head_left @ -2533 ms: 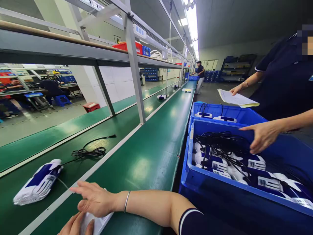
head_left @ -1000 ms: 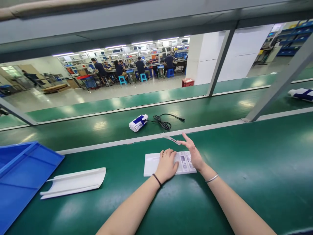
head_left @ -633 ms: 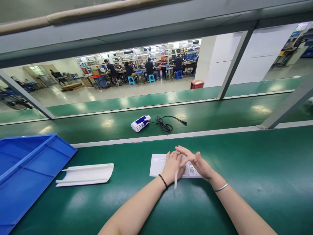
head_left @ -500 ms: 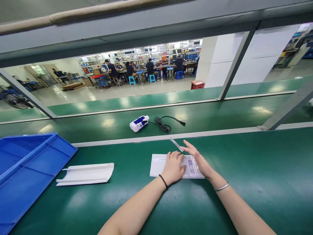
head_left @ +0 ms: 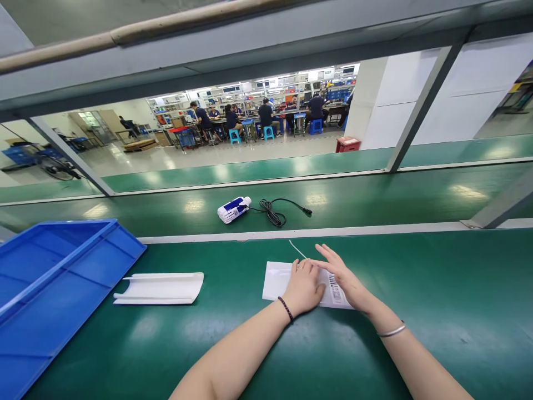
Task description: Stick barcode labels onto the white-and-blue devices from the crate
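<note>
A white label sheet (head_left: 278, 280) with printed barcodes lies on the green bench in front of me. My left hand (head_left: 306, 286) rests flat on the sheet, fingers together and stretched out. My right hand (head_left: 339, 270) lies over the sheet's right part, and its thumb and forefinger pinch a thin white label strip (head_left: 297, 249) that sticks up and away to the left. A white curved plastic cover (head_left: 160, 288) lies to the left of the sheet.
A blue plastic bin (head_left: 50, 289) stands at the left edge of the bench. On the conveyor belt behind lies a blue and white device (head_left: 234, 209) with a coiled black cord (head_left: 272, 213). People sit at benches far across the hall.
My view swung from the bins on the right to the bench before me. My right hand has peeled a label strip from the sheet and lifted it; my left hand stays pressed on the sheet.
</note>
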